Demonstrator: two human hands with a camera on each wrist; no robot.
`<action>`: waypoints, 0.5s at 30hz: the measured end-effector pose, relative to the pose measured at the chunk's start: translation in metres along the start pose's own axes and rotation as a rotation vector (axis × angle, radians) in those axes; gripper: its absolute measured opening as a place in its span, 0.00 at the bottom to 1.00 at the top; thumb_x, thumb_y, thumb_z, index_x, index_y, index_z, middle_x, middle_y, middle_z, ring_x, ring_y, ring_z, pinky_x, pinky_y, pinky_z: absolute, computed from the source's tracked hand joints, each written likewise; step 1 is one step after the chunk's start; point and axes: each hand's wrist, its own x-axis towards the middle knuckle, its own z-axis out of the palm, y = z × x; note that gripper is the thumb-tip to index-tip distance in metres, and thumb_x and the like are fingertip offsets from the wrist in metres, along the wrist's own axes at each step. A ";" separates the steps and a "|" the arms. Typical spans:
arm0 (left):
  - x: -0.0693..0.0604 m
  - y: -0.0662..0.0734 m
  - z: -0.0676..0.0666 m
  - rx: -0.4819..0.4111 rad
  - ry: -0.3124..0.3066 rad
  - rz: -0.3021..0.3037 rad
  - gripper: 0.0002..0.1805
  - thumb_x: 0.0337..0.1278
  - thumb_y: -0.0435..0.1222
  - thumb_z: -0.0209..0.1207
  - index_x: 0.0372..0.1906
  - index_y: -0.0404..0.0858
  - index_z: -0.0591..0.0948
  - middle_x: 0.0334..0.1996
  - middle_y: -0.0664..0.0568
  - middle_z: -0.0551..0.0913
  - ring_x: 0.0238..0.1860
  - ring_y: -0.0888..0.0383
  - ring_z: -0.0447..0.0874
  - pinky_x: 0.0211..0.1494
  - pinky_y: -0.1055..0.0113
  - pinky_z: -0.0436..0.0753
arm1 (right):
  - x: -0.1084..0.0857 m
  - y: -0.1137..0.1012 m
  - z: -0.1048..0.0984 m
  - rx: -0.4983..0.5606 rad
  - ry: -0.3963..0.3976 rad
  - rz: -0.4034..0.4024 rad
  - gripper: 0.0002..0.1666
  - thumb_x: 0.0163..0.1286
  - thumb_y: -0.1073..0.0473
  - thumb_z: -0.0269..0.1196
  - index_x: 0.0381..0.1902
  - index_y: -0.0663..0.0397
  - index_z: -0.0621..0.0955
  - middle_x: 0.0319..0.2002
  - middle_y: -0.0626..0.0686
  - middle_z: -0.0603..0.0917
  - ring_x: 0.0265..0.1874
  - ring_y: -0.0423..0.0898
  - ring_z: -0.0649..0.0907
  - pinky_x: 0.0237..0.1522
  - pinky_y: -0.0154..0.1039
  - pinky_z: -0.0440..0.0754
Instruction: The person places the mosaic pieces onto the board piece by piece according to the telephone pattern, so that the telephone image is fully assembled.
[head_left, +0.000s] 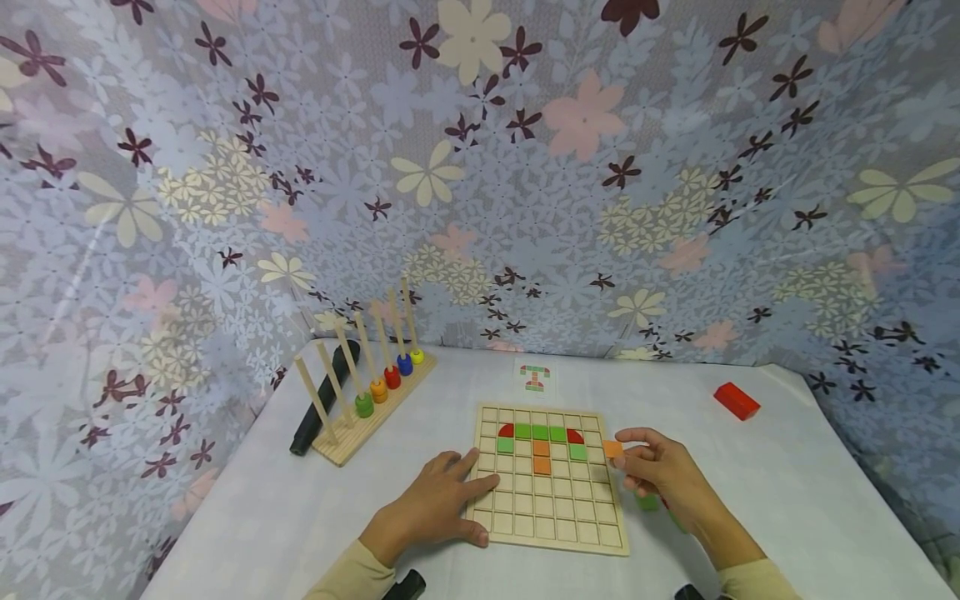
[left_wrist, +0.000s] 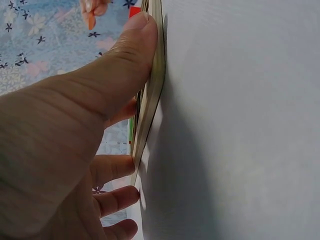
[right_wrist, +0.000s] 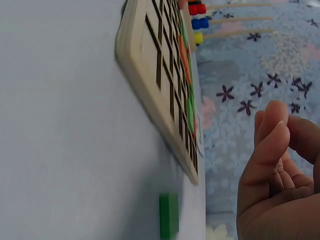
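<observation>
A wooden grid board [head_left: 551, 533] lies on the white table. Set in its squares are green tiles [head_left: 540, 432], red rounded pieces [head_left: 574, 436] at both ends of the row, and two orange tiles [head_left: 542, 465] down the middle. My left hand [head_left: 438, 504] rests on the board's left edge with fingers spread; the left wrist view shows its thumb [left_wrist: 137, 42] against the rim. Just off the board's upper right side, my right hand [head_left: 663, 471] pinches an orange square tile [head_left: 612, 450] between thumb and fingers. The right wrist view hides that tile behind the fingertips.
Behind the board lies a pattern card [head_left: 535, 379]. At left stands a wooden peg rack [head_left: 333, 454] with coloured beads, a black tube [head_left: 303, 437] beside it. A red block [head_left: 737, 401] lies far right. Green pieces [head_left: 647, 502] lie under my right hand.
</observation>
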 end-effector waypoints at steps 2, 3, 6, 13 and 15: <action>0.000 0.000 0.001 -0.001 -0.006 0.000 0.47 0.46 0.68 0.65 0.75 0.61 0.70 0.79 0.43 0.60 0.73 0.40 0.63 0.74 0.43 0.64 | 0.004 -0.001 0.006 -0.015 -0.004 0.002 0.35 0.69 0.59 0.69 0.67 0.68 0.68 0.38 0.56 0.87 0.24 0.43 0.83 0.25 0.34 0.81; 0.001 -0.001 0.001 0.002 -0.006 0.003 0.47 0.46 0.68 0.64 0.75 0.61 0.70 0.79 0.43 0.60 0.73 0.40 0.63 0.74 0.43 0.65 | 0.005 -0.002 0.009 -0.021 -0.008 0.002 0.34 0.69 0.59 0.69 0.67 0.68 0.68 0.38 0.56 0.87 0.24 0.43 0.84 0.25 0.34 0.81; 0.001 -0.001 0.001 0.008 0.000 0.010 0.47 0.46 0.68 0.64 0.75 0.61 0.70 0.79 0.42 0.60 0.73 0.40 0.63 0.74 0.43 0.65 | 0.009 -0.004 0.018 -0.024 -0.041 -0.008 0.34 0.69 0.60 0.69 0.66 0.69 0.68 0.39 0.56 0.87 0.24 0.43 0.85 0.25 0.33 0.81; 0.002 0.000 0.001 0.001 0.001 0.016 0.47 0.46 0.67 0.65 0.75 0.59 0.70 0.79 0.41 0.60 0.72 0.41 0.64 0.73 0.44 0.66 | 0.015 -0.002 0.038 -0.036 -0.132 -0.033 0.32 0.70 0.59 0.69 0.64 0.70 0.70 0.37 0.56 0.87 0.24 0.43 0.85 0.25 0.34 0.79; 0.002 0.000 0.001 0.003 0.001 0.018 0.47 0.47 0.67 0.65 0.75 0.59 0.70 0.79 0.41 0.60 0.72 0.41 0.64 0.73 0.44 0.67 | 0.017 0.000 0.045 -0.059 -0.153 -0.027 0.31 0.70 0.59 0.69 0.63 0.68 0.71 0.36 0.57 0.87 0.24 0.44 0.84 0.24 0.34 0.78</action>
